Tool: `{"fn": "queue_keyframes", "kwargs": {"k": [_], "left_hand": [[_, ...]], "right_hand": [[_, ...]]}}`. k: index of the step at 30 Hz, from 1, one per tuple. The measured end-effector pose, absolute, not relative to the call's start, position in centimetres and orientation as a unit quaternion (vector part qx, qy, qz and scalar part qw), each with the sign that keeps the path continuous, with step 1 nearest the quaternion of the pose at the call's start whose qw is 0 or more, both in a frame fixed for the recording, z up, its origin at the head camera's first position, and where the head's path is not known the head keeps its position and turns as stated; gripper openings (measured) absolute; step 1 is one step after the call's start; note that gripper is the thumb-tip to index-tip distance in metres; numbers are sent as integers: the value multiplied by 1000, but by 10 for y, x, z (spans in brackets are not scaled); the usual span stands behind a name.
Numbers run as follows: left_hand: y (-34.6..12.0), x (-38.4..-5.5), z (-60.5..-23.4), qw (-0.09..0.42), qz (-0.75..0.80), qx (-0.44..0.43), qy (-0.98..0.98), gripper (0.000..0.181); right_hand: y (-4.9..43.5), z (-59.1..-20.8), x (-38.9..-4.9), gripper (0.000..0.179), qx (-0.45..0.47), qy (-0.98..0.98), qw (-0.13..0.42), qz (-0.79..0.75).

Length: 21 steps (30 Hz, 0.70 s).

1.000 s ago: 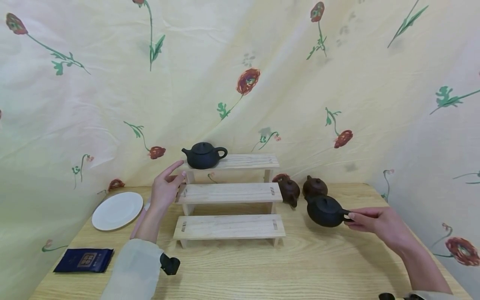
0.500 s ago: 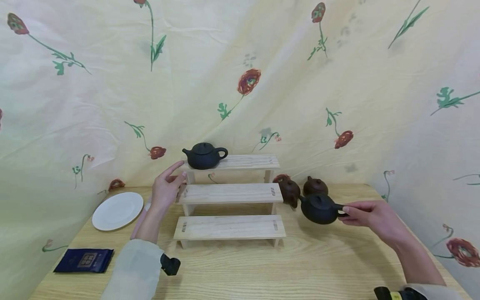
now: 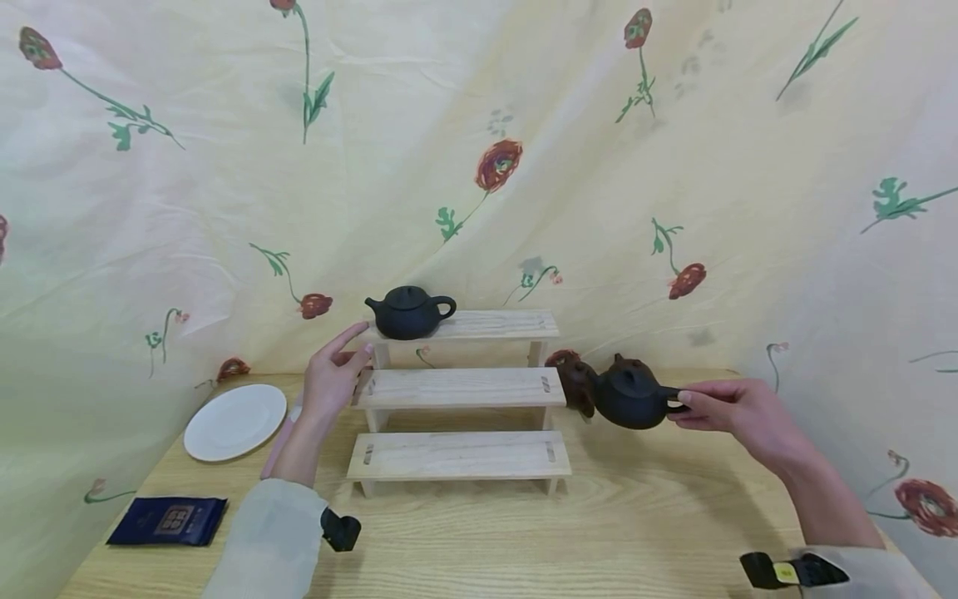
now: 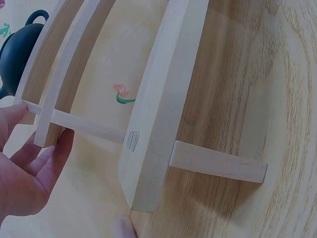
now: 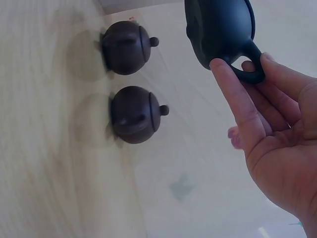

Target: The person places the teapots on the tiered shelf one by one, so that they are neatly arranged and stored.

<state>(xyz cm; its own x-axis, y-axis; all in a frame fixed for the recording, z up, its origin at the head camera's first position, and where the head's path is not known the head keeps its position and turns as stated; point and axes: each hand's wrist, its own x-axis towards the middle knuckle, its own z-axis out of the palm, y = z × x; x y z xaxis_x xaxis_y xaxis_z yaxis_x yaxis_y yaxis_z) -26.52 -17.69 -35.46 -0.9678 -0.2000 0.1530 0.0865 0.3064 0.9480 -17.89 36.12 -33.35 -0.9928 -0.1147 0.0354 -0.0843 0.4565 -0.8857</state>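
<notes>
My right hand [image 3: 748, 416] pinches the looped handle of a black teapot [image 3: 630, 401], which hangs above the table right of a tiered wooden stand [image 3: 460, 387]. In the right wrist view, thumb and fingers close on that handle [image 5: 250, 74]. My left hand [image 3: 333, 378] holds the stand's left end, with fingertips at the upper two boards in the left wrist view. Another black teapot [image 3: 407, 316] sits on the top board's left part, its spout toward the left. Two dark brown teapots [image 5: 126, 48] stand on the table; the held one partly covers them in the head view.
A white plate [image 3: 235, 422] lies on the left of the table [image 3: 479, 541], with a dark blue packet [image 3: 168, 521] in front of it. A pinkish object [image 3: 279, 445] shows partly behind the left forearm. A flowered cloth [image 3: 419, 166] hangs behind.
My right hand has carried the black teapot up and a little left, and it now overlaps the brown teapots. The left hand has stayed at the stand.
</notes>
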Motion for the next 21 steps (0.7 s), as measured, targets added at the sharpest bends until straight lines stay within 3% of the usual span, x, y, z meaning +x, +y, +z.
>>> {"fn": "queue_keyframes", "kwargs": {"k": [21], "left_hand": [[-177,-265,-354,121,-586,37,-800,42]], "right_hand": [[334,-297,-196,48,-74,868,3,-490]]}}
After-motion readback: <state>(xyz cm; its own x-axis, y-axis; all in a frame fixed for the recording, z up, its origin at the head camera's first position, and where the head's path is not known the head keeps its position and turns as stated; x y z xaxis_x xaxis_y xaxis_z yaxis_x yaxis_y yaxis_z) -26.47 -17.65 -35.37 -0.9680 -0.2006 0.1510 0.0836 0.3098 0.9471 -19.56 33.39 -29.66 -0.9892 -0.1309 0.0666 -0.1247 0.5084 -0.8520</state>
